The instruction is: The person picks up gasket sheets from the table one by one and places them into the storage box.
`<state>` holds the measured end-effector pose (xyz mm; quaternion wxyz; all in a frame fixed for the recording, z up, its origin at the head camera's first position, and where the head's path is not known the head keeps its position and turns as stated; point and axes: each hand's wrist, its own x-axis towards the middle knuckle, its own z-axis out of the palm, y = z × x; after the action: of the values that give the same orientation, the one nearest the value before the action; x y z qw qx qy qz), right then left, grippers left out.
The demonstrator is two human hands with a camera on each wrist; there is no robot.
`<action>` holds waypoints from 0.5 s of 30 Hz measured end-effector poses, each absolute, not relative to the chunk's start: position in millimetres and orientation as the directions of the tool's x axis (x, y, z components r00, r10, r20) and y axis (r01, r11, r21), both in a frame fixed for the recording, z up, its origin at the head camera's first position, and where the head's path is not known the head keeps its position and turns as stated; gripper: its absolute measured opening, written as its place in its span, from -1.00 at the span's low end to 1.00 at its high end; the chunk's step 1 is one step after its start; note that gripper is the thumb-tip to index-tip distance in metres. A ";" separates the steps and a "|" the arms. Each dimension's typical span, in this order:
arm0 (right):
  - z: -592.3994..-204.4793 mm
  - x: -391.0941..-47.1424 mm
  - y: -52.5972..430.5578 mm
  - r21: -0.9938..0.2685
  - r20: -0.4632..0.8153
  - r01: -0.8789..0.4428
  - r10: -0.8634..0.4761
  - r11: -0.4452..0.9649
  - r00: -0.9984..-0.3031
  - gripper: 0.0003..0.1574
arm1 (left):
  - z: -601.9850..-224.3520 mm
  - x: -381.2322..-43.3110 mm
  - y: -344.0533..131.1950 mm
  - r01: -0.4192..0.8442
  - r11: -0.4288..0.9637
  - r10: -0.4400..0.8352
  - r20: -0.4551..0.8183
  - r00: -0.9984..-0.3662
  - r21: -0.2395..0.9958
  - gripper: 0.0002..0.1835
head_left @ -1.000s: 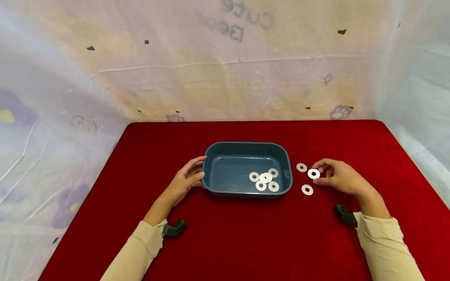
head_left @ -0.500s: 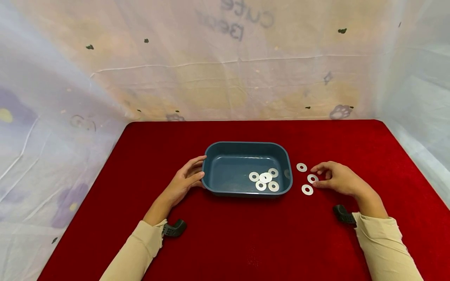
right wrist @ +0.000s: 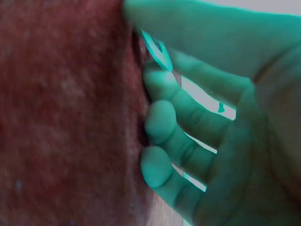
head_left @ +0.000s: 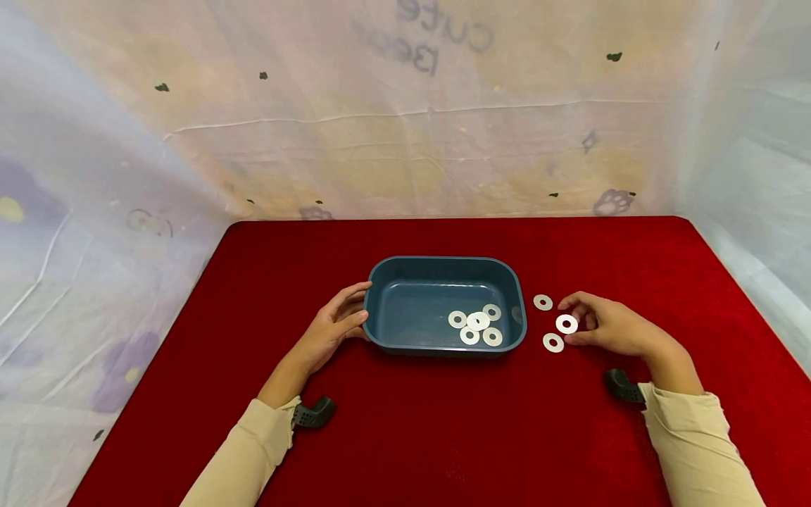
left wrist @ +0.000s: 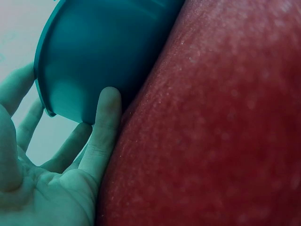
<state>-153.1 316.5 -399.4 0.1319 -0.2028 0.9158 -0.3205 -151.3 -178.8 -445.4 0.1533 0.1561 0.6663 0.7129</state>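
My left hand (head_left: 324, 329) touches the left end of a blue-grey plastic tub (head_left: 412, 313). In the left wrist view, its fairly straight fingers (left wrist: 107, 117) lie against the tub's outer wall and rim. To the right of the tub, my right hand (head_left: 611, 327) pinches a flat metal washer (head_left: 560, 322) between thumb and fingers; the right wrist view shows this washer (right wrist: 157, 52) tilted on edge beside the thumb. Two more washers lie on the red cloth, a far washer (head_left: 536, 303) and a near washer (head_left: 548, 345). Several washers (head_left: 484, 326) sit inside the tub's right half, some overlapping.
A red cloth (head_left: 443, 422) covers the table. Pale printed sheeting (head_left: 380, 162) hangs behind and along both sides. A black wrist mount (head_left: 315, 412) juts from the left sleeve, another black mount (head_left: 622, 386) from the right.
My right hand lowers the washer toward the cloth, nearer the body, and its fingers part a little; now the washer is tilted up between thumb and fingers again. The left hand stays put.
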 end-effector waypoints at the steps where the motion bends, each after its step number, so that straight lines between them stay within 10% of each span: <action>1: -399.4 -153.2 317.3 -0.637 -0.105 -0.303 -0.469 0.708 -0.877 -0.50 | -445.4 -151.3 -178.9 -0.010 -0.065 0.427 0.019 -0.904 0.998 -0.39; 15: -397.7 -154.3 320.2 -0.552 -0.099 -0.283 -0.398 0.785 -0.912 -0.60 | -445.2 -150.8 -179.1 -0.018 -0.067 0.425 0.012 -0.905 0.998 -0.38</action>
<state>-154.3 320.2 -397.7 0.1054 -0.1815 0.9387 -0.2734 -150.8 -179.1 -445.2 0.1551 0.1528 0.6651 0.7143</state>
